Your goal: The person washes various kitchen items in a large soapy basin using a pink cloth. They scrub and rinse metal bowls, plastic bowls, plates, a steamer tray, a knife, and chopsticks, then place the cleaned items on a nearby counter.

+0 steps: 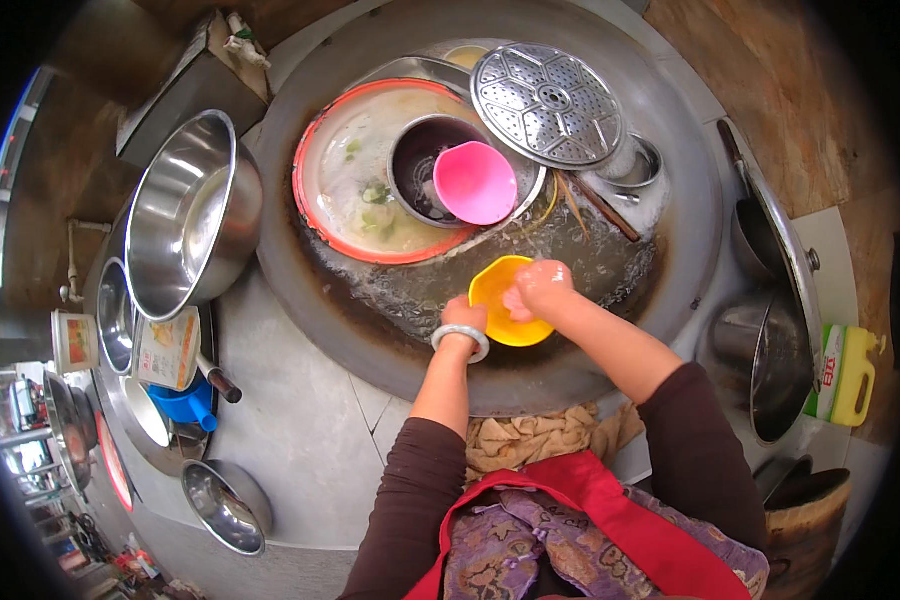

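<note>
My left hand (466, 316), with a pale bangle at its wrist, grips the left rim of a yellow bowl (500, 296) that is tilted over the water in a very large metal pan (307, 330). Inside the bowl, my right hand (541, 289) looks wet and has its fingers bunched; whether they hold a cloth I cannot tell. Just beyond lie a pink bowl (476, 184) in a dark metal pot (405, 161), a red-rimmed enamel basin (330, 236) with cloudy water and green scraps, and a perforated steel steamer plate (547, 105). Wooden sticks (604, 206) lean at the right.
Left of the pan are a large steel basin (187, 217), a blue plastic dipper (184, 405) and a small steel bowl (226, 506). To the right stand a metal lid (784, 240), pots (780, 367) and a yellow jug (859, 379). A crumpled tan cloth (525, 442) lies at the pan's near edge.
</note>
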{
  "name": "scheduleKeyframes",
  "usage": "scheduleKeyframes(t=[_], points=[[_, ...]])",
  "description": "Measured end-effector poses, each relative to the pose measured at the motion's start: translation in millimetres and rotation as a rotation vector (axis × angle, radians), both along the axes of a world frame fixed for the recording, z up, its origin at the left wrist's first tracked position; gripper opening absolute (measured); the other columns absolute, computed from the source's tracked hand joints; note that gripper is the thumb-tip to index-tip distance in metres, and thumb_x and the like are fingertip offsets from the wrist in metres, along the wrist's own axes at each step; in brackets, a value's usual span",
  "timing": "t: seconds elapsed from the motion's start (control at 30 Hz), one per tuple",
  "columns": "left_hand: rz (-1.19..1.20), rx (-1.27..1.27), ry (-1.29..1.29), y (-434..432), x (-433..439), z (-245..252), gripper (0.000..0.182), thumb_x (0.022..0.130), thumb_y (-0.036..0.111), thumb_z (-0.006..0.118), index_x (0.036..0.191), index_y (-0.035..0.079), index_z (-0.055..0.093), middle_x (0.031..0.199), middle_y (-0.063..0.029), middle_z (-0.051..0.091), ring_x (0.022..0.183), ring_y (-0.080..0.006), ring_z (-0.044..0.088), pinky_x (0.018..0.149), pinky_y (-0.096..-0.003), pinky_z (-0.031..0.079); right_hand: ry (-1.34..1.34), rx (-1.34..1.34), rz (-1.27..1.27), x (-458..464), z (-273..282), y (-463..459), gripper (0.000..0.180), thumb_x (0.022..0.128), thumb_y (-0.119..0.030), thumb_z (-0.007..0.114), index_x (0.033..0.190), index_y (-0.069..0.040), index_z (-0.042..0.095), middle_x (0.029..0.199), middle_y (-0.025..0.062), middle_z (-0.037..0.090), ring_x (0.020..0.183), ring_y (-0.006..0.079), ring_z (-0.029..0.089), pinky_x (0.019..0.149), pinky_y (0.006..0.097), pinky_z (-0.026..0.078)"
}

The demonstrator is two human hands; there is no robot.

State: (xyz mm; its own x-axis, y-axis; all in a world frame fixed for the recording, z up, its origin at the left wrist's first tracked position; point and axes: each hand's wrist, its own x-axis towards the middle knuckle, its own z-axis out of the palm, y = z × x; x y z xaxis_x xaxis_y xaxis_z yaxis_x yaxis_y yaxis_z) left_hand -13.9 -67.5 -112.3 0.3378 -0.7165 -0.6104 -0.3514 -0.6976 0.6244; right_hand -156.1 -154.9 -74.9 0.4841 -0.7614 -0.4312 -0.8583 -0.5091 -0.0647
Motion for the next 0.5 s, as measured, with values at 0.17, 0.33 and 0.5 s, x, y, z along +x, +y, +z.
scheduleKeyframes(t=[0.17,0.33,0.5], points=[[-0.025,-0.018,-0.283,-5,-5,24,0.028,0.078,0.019,0.048,0.099,0.004,0.061,0.097,-0.0237,0.061,0.093,-0.0407,0.058,0.082,-0.0452,0.046,0.189,0.102,-0.216,-29,70,-23,0.026,0.075,-0.026,0.059,0.089,-0.006,0.068,0.087,0.0121,0.067,0.083,0.0265,0.065,0.071,0.0377,0.051],[-0.059,-0.022,-0.223,-7,0,11,0.029,0.077,0.017,0.05,0.098,-0.002,0.059,0.098,-0.0266,0.06,0.095,-0.0421,0.056,0.084,-0.0451,0.046,-0.572,0.521,-0.471,-28,58,-16,0.021,0.079,-0.022,0.052,0.083,-0.004,0.062,0.081,0.0162,0.064,0.076,0.0321,0.063,0.07,0.04,0.05],[0.134,0.076,0.154,-6,-1,-5,0.028,0.079,0.019,0.052,0.092,-0.005,0.059,0.081,-0.0246,0.063,0.071,-0.0341,0.063,0.064,-0.0421,0.051,-0.515,0.249,-0.278,23,-45,9,0.024,0.083,-0.024,0.049,0.096,-0.009,0.063,0.098,0.013,0.062,0.096,0.0282,0.058,0.082,0.0377,0.045]])
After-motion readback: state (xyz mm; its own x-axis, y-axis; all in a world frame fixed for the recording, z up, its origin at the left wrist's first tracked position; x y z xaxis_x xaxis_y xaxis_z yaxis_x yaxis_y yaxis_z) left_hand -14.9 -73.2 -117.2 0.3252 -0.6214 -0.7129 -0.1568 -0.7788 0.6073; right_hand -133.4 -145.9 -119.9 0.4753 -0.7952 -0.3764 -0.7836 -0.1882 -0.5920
